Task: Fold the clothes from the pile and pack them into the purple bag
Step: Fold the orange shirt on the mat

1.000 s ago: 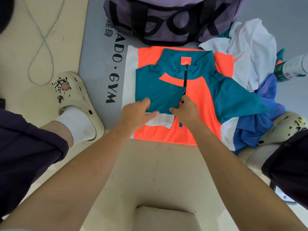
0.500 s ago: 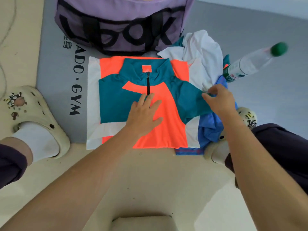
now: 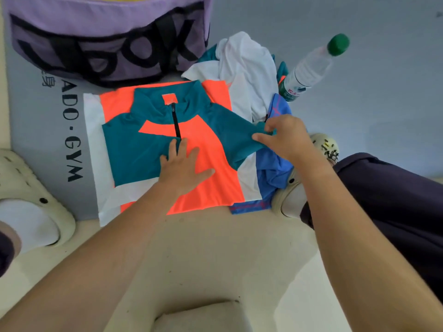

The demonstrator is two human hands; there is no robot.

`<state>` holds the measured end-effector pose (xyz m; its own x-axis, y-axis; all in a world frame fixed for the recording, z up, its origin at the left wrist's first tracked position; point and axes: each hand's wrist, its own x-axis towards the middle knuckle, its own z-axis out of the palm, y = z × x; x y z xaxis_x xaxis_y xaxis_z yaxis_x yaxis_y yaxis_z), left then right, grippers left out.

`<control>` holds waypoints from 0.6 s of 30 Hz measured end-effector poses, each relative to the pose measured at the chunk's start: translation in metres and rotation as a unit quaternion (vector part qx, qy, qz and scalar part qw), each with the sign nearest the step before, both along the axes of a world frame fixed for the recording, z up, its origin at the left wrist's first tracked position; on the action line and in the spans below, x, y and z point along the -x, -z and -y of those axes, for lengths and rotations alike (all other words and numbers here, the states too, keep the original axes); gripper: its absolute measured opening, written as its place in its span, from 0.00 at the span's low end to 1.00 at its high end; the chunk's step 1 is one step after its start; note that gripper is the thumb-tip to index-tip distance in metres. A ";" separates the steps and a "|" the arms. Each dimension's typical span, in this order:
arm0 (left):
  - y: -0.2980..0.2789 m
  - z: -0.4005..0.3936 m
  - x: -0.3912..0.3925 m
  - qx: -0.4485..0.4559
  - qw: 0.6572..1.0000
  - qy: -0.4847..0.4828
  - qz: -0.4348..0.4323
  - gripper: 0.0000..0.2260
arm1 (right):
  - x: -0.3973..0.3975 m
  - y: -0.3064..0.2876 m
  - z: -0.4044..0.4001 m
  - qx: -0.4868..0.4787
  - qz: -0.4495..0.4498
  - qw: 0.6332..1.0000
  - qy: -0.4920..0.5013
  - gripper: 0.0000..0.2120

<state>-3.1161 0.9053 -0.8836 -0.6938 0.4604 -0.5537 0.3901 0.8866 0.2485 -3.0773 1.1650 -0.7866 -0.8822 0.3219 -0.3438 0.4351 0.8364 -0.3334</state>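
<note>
An orange, teal and white zip-neck shirt lies flat on the grey gym mat, its left sleeve folded across the chest. My left hand presses flat on the shirt's middle, just below the zip. My right hand pinches the end of the teal right sleeve and holds it lifted a little. The purple bag with black lettering stands behind the shirt. The pile sits to the right: a white garment on top and a blue one under my right hand.
A clear water bottle with a green cap lies beside the pile on the grey mat. My cream clogs sit at the left and right. Beige floor lies in front of the shirt.
My right hand left the zip, moved right and took hold of the teal sleeve end. My left hand shifted from the folded left sleeve to the shirt's middle.
</note>
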 end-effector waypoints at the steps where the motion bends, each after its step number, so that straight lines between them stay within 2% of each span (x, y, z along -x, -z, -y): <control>1: -0.001 0.000 0.001 0.000 1.000 0.000 0.006 0.37 | -0.002 -0.001 0.000 -0.024 0.022 0.999 -0.034 0.18; 5: -0.005 0.002 0.006 -0.007 0.999 -0.005 0.048 0.39 | -0.009 -0.002 -0.002 -0.144 0.155 0.969 -0.127 0.05; 7: -0.009 0.003 0.008 -0.010 0.997 -0.016 0.074 0.41 | -0.010 -0.002 0.001 -0.144 0.147 0.970 -0.129 0.03; 10: -0.021 -0.002 0.006 -0.030 0.998 -0.019 0.044 0.43 | -0.004 -0.005 0.015 -0.062 0.101 0.989 -0.084 0.06; 12: -0.034 -0.010 0.000 -0.114 0.993 -0.020 -0.008 0.40 | 0.002 -0.007 0.023 0.009 0.100 0.995 -0.027 0.09; 13: -0.042 -0.017 -0.003 -0.174 0.984 -0.046 0.013 0.38 | 0.004 -0.009 0.028 0.056 0.121 0.991 -0.001 0.10; 14: -0.050 -0.023 -0.007 -0.234 0.964 -0.094 0.082 0.35 | 0.007 -0.010 0.033 0.127 0.152 0.980 0.033 0.11; 15: -0.059 -0.030 -0.012 -0.288 0.928 -0.152 0.181 0.34 | 0.009 -0.011 0.039 0.224 0.180 0.954 0.083 0.11; 16: -0.064 -0.035 -0.015 -0.331 0.880 -0.204 0.274 0.34 | 0.011 -0.013 0.045 0.342 0.196 0.908 0.145 0.12; 17: -0.066 -0.039 -0.018 -0.359 0.834 -0.251 0.336 0.34 | 0.013 -0.015 0.049 0.454 0.197 0.845 0.201 0.12; 18: -0.063 -0.042 -0.020 -0.372 0.803 -0.297 0.360 0.33 | 0.016 -0.015 0.051 0.528 0.193 0.794 0.231 0.12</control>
